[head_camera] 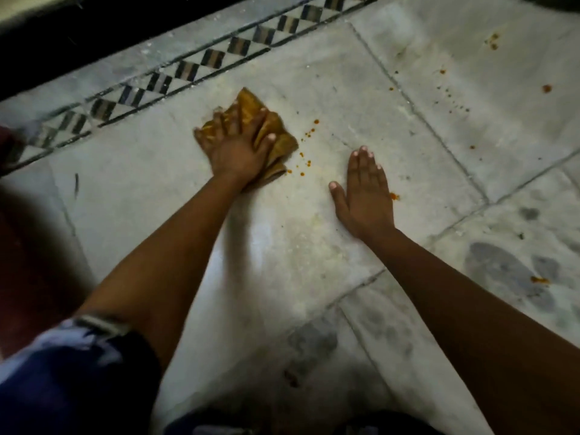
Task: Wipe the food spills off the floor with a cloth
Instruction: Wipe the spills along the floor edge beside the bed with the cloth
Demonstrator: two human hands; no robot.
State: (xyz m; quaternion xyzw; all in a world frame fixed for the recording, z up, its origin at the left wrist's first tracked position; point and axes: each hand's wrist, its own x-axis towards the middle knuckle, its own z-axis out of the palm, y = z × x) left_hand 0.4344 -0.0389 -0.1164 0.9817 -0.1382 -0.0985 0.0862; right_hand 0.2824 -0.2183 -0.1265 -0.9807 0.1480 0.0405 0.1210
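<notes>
A crumpled mustard-yellow cloth [277,142] lies on the pale marble floor [314,246]. My left hand [235,146] presses flat on top of it, fingers spread over the fabric. Small orange food spots [306,135] dot the floor just right of the cloth. My right hand [365,189] rests flat on the floor with its fingers together, holding nothing. One orange blob [394,196] sits at that hand's right edge. More orange spots [492,40] are scattered at the far right, and a larger one [539,280] lies at the right edge.
A black-and-white diamond border strip [188,70] runs diagonally across the top left, with a dark ledge [62,42] behind it. Grey smudges [508,274] mark the tiles at the lower right. My blue sleeve [62,372] fills the lower left.
</notes>
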